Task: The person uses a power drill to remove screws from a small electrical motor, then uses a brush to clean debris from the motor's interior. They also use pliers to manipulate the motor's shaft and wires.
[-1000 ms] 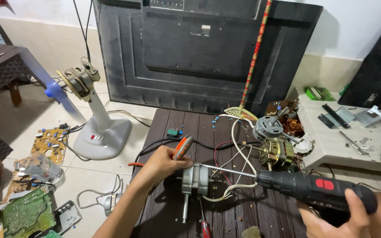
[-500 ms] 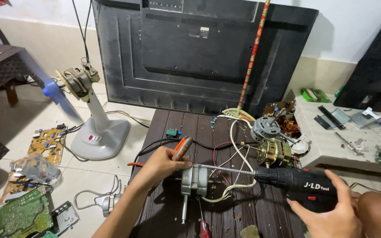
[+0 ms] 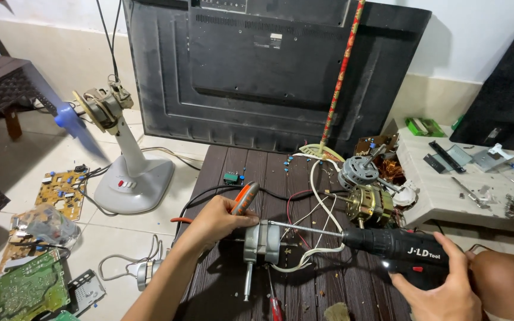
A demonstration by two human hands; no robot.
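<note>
Grey fan stand (image 3: 131, 178) on tiled floor at left, circuit boards (image 3: 60, 190) scattered near it. Dark slatted table (image 3: 221, 285) at centre. Left hand (image 3: 218, 219) presses down on small silver fan motor (image 3: 262, 241), fingers also closed around orange-handled tool (image 3: 244, 198). Long bit (image 3: 304, 229) runs from motor rightward to black cordless drill (image 3: 397, 248). Right hand (image 3: 444, 291) wraps drill grip, near right. Brass-coloured motor (image 3: 369, 205) farther right; black television back (image 3: 269, 65) stands far behind.

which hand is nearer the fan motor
Left. The left hand rests on the fan motor; the right hand is off to its right, gripping the drill.
</note>
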